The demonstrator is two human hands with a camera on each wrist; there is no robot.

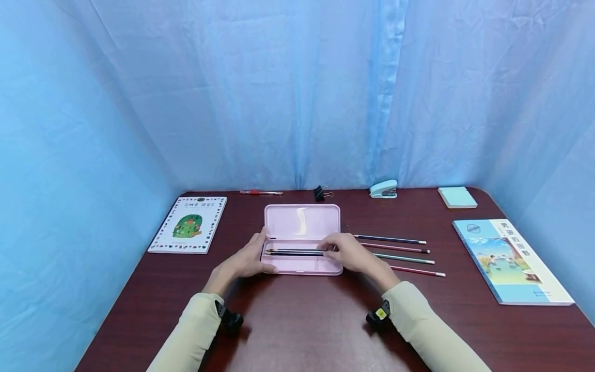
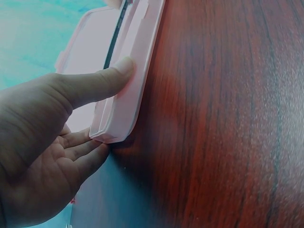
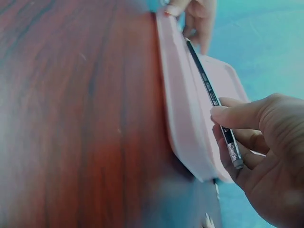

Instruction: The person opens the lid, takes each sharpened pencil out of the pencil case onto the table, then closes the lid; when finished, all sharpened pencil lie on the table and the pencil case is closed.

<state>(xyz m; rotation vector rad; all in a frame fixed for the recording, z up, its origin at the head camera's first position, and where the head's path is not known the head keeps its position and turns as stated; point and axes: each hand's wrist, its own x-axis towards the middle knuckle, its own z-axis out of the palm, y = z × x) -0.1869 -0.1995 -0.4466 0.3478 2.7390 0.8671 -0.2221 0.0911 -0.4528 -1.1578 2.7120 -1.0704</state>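
Note:
A pink pencil case (image 1: 302, 222) lies with its lid raised towards the back. At its left end my left hand (image 1: 244, 260) holds it, the thumb on the front rim and the other fingers along the end wall. My right hand (image 1: 349, 252) pinches a black pencil (image 3: 207, 85) near its silver ferrule, between thumb and fingers. That pencil stretches lengthwise over the case, its sharpened tip towards the left hand. In the head view two dark pencil lengths show side by side there, their right ends hidden by the right hand.
Right of the case lie a dark pencil (image 1: 395, 239), a green pencil (image 1: 404, 258) and two red ones. Farther out are a blue book (image 1: 511, 263), a white booklet (image 1: 188, 225), a pen (image 1: 260, 192), a binder clip (image 1: 321, 194), a stapler (image 1: 384, 189) and a notepad (image 1: 457, 197).

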